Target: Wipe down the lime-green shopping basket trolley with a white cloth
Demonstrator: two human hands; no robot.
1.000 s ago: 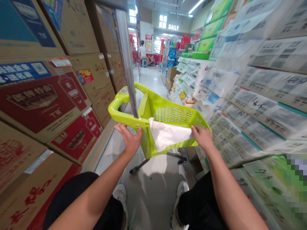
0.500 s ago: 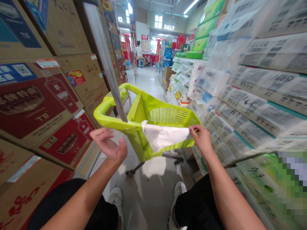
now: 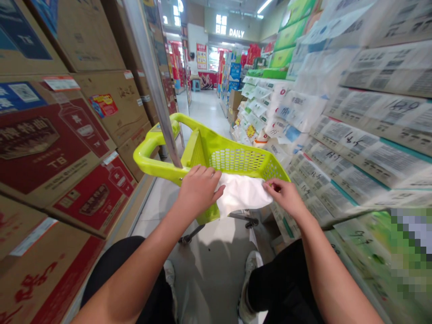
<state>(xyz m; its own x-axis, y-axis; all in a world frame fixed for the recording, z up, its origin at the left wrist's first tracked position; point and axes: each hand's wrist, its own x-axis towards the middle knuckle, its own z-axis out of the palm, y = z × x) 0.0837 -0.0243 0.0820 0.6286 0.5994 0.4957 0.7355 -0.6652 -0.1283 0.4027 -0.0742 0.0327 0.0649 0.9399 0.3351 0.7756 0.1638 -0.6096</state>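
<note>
Your left hand has just come in from beside the cart onto its near rim, so both your hands now meet the cloth. Its fingers lie over the rim with the thumb spread; you can't tell whether they grip. Your right hand pinches the cloth's right end. The cloth drapes down the cart's near side, its long axis running left to right along the rim.
</note>
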